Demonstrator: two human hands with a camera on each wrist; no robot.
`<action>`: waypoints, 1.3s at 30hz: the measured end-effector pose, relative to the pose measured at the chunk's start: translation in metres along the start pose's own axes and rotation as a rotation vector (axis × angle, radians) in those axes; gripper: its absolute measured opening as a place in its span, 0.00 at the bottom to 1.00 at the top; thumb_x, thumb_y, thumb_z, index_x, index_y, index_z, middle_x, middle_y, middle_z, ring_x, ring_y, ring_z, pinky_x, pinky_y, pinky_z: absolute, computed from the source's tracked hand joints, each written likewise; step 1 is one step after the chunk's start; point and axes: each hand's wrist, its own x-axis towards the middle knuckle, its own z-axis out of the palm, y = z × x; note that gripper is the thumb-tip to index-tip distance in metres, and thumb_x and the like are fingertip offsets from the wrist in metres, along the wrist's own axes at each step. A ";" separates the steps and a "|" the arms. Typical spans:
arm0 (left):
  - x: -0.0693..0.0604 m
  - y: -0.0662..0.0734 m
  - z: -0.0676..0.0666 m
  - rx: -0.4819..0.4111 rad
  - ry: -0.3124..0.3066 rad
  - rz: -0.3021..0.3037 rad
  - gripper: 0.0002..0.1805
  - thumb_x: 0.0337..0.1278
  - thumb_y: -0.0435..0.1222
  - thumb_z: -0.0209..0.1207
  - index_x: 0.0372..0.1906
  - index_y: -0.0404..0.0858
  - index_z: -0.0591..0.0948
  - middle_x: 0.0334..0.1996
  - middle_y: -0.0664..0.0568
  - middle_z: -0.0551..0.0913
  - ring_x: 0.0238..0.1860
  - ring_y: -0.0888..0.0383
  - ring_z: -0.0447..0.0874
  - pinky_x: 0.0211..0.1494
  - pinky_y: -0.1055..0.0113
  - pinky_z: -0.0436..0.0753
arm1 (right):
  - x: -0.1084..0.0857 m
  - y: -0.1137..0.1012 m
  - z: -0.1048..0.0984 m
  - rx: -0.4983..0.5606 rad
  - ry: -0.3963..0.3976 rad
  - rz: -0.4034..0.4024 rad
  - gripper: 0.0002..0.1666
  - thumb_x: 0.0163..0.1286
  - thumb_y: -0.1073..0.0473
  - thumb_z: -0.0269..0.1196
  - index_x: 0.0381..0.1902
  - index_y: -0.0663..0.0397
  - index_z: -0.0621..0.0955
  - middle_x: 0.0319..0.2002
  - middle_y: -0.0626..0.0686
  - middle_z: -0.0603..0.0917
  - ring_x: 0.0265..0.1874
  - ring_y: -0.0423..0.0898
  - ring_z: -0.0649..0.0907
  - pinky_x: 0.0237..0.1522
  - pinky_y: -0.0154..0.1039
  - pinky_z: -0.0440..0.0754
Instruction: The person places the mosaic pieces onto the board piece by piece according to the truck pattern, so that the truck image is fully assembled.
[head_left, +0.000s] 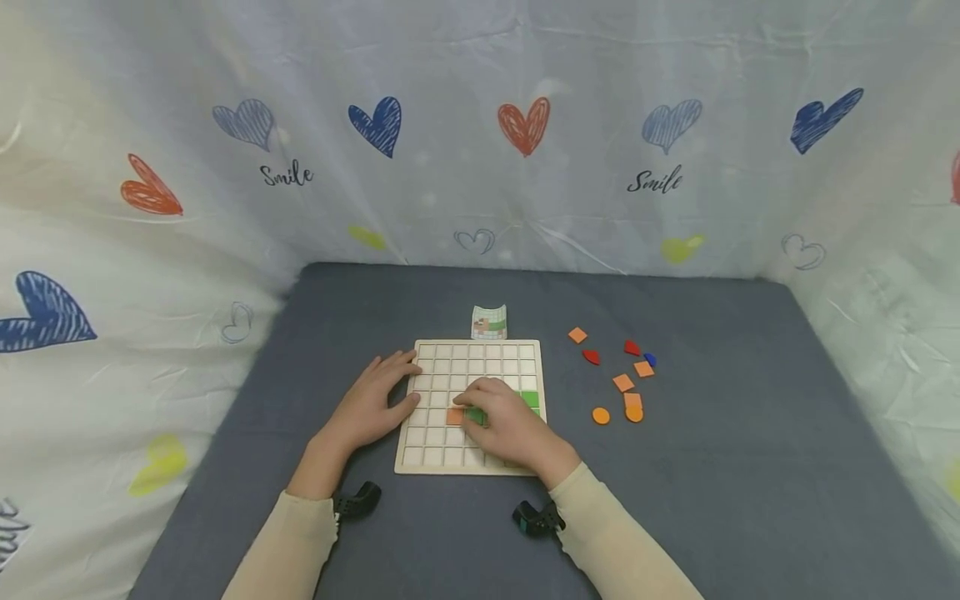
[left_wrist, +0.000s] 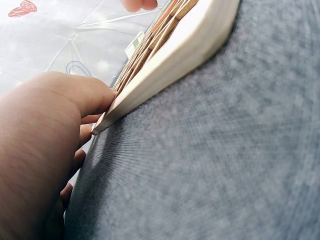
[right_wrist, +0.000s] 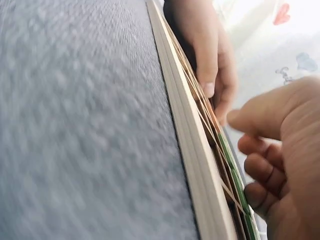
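A pale wooden grid board (head_left: 435,457) lies on the dark table. My left hand (head_left: 367,406) rests at its left edge, fingers spread; in the left wrist view the thumb of this hand (left_wrist: 45,130) touches the board's side (left_wrist: 165,70). My right hand (head_left: 510,423) is over the middle of the grid with bent fingers, above green tiles (head_left: 530,398) and beside an orange square tile (head_left: 454,417). In the right wrist view, the thumb and fingers of that hand (right_wrist: 295,135) are apart near the green tiles (right_wrist: 230,155); no held piece shows. Its index fingertip is hidden there.
A small patterned card (head_left: 489,323) stands behind the board. Loose pieces lie to the right: orange squares (head_left: 622,383), orange discs (head_left: 601,416), red pieces (head_left: 632,347) and a blue piece (head_left: 650,360). A heart-printed curtain (head_left: 450,183) surrounds the table's back and sides.
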 end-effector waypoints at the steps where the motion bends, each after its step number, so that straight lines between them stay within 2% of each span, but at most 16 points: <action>1: 0.000 0.000 0.000 -0.001 0.000 0.000 0.25 0.79 0.47 0.64 0.73 0.43 0.81 0.84 0.50 0.66 0.86 0.45 0.58 0.92 0.47 0.47 | -0.001 0.000 -0.001 0.009 0.009 -0.005 0.17 0.79 0.60 0.69 0.62 0.53 0.89 0.55 0.46 0.85 0.55 0.43 0.82 0.60 0.40 0.88; 7: 0.000 -0.003 0.000 0.003 0.002 0.010 0.26 0.80 0.47 0.64 0.74 0.42 0.80 0.84 0.49 0.66 0.86 0.44 0.58 0.92 0.46 0.47 | -0.003 0.001 -0.008 0.046 0.064 -0.013 0.15 0.78 0.60 0.69 0.60 0.54 0.89 0.52 0.47 0.85 0.48 0.44 0.82 0.51 0.40 0.88; 14: 0.001 -0.002 0.001 0.000 0.000 0.005 0.25 0.80 0.47 0.64 0.73 0.42 0.81 0.84 0.49 0.66 0.86 0.45 0.57 0.92 0.47 0.46 | -0.010 0.007 -0.017 0.070 0.125 -0.006 0.14 0.77 0.61 0.70 0.57 0.55 0.90 0.52 0.48 0.87 0.50 0.46 0.83 0.53 0.43 0.89; 19: 0.000 0.001 0.000 -0.008 0.010 0.014 0.25 0.79 0.46 0.64 0.73 0.41 0.81 0.84 0.47 0.67 0.86 0.43 0.58 0.92 0.46 0.48 | -0.016 0.015 -0.023 0.032 0.186 -0.016 0.13 0.75 0.62 0.72 0.55 0.55 0.90 0.52 0.45 0.87 0.50 0.44 0.83 0.51 0.43 0.89; 24: -0.001 0.003 -0.001 -0.005 0.017 0.016 0.26 0.79 0.46 0.65 0.73 0.40 0.81 0.84 0.47 0.67 0.85 0.42 0.59 0.92 0.45 0.48 | -0.022 0.023 -0.031 0.016 0.221 -0.028 0.13 0.74 0.61 0.72 0.54 0.55 0.90 0.52 0.46 0.88 0.47 0.46 0.84 0.49 0.46 0.89; 29: -0.001 0.002 -0.001 -0.006 0.016 0.016 0.26 0.79 0.46 0.64 0.73 0.40 0.81 0.84 0.47 0.67 0.86 0.43 0.59 0.92 0.46 0.48 | -0.030 0.033 -0.041 -0.008 0.224 0.012 0.13 0.75 0.60 0.71 0.55 0.55 0.90 0.53 0.46 0.88 0.47 0.48 0.85 0.50 0.49 0.87; 33: -0.001 0.002 0.000 -0.012 0.004 0.007 0.26 0.80 0.46 0.64 0.74 0.41 0.80 0.84 0.48 0.66 0.86 0.44 0.57 0.92 0.48 0.47 | -0.039 0.043 -0.052 -0.025 0.233 0.070 0.13 0.76 0.60 0.71 0.55 0.56 0.91 0.51 0.48 0.88 0.43 0.49 0.82 0.45 0.48 0.85; 39: -0.001 0.001 -0.002 -0.011 -0.001 -0.001 0.26 0.80 0.46 0.64 0.74 0.41 0.80 0.84 0.50 0.66 0.86 0.46 0.57 0.92 0.48 0.46 | -0.054 0.061 -0.070 -0.044 0.280 0.148 0.13 0.77 0.60 0.71 0.56 0.55 0.90 0.52 0.48 0.87 0.46 0.47 0.83 0.48 0.50 0.88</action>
